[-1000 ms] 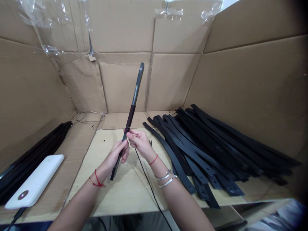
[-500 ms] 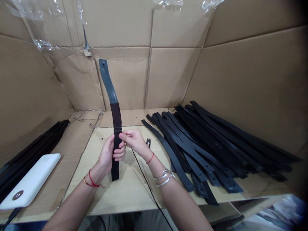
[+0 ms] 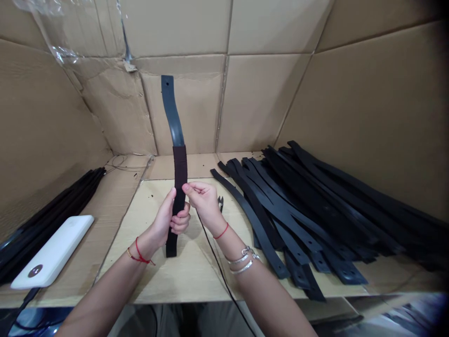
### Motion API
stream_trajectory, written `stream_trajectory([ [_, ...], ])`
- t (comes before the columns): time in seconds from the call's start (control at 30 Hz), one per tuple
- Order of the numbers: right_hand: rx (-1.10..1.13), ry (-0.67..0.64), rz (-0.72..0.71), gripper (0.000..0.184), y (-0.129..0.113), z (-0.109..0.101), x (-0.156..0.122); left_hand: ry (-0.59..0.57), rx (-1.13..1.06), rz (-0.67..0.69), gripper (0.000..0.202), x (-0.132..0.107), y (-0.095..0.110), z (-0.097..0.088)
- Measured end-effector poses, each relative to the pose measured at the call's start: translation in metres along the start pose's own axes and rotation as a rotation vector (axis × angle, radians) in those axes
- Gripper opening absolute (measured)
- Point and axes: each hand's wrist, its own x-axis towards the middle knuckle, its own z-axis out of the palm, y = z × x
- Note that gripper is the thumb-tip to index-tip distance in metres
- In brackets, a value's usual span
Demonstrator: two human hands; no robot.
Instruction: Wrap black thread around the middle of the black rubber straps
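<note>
A long, slightly curved dark strip (image 3: 171,107) stands nearly upright in front of me, with a hole near its top end. Dark brown-black fabric (image 3: 180,164) covers it from the middle down. My left hand (image 3: 170,215) is wrapped round the covered lower part, fingers closed. Beside it, my right hand (image 3: 201,199) pinches the fabric's right edge between thumb and finger. Under the right hand a thin black cord (image 3: 213,255) runs down toward my lap. Small dark thread snips (image 3: 220,203) lie just past the right hand, partly hidden by it.
A heap of dark curved strips (image 3: 291,215) covers the right side of the table (image 3: 147,281). At left lie a bundle of dark strips (image 3: 59,208) and a white power bank (image 3: 56,252) with a cable. Cardboard walls (image 3: 185,28) enclose the left, back and right.
The view has tilted down and shifted a little, so the strip appears further right and more upright. Both hands keep their hold, and the fabric's ridged fold no longer shows above the right thumb.
</note>
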Motion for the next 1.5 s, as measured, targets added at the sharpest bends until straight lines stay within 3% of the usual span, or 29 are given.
stream_trajectory([
  [0.1,0.027,0.052,-0.011,0.043,0.000,0.001,0.000,0.003,0.021,-0.059,0.068,0.000,0.002,0.000],
  [0.4,0.020,0.027,-0.043,0.043,-0.002,0.001,-0.002,-0.042,-0.004,-0.100,0.072,-0.001,0.002,-0.002],
  [0.57,0.016,-0.084,0.054,0.046,0.000,-0.004,0.003,-0.082,-0.063,-0.053,0.071,-0.002,-0.002,-0.006],
  [0.7,0.152,-0.245,0.172,0.049,0.004,-0.008,0.006,-0.179,-0.172,-0.015,0.074,-0.003,-0.003,-0.012],
  [0.8,0.192,-0.361,0.201,0.049,0.006,-0.010,0.005,-0.355,-0.236,-0.064,0.074,-0.003,-0.005,-0.018],
  [0.9,0.181,-0.329,0.176,0.048,0.008,-0.013,0.004,-0.497,-0.254,-0.135,0.072,-0.005,-0.005,-0.020],
  [0.93,0.185,-0.301,0.167,0.048,0.009,-0.013,0.004,-0.476,-0.233,-0.134,0.070,-0.005,-0.005,-0.020],
  [1.0,0.217,-0.253,0.152,0.045,0.011,-0.015,0.006,-0.315,-0.127,-0.069,0.061,-0.006,-0.003,-0.017],
  [1.17,0.340,-0.149,0.151,0.047,0.011,-0.017,0.011,0.307,0.367,0.299,0.062,0.005,-0.005,-0.015],
  [1.23,0.367,-0.135,0.143,0.046,0.008,-0.016,0.011,0.435,0.479,0.371,0.069,0.009,-0.007,-0.016],
  [1.27,0.369,-0.143,0.136,0.043,0.007,-0.015,0.010,0.437,0.484,0.363,0.072,0.010,-0.008,-0.015],
  [1.33,0.354,-0.181,0.139,0.044,0.004,-0.013,0.008,0.320,0.373,0.292,0.073,0.009,-0.010,-0.013],
  [1.43,0.296,-0.244,0.177,0.047,0.004,-0.011,0.007,0.034,0.069,0.148,0.068,0.004,-0.012,-0.007],
  [1.5,0.242,-0.208,0.163,0.042,0.004,-0.012,0.008,-0.067,-0.029,0.104,0.062,0.002,-0.013,-0.004],
])
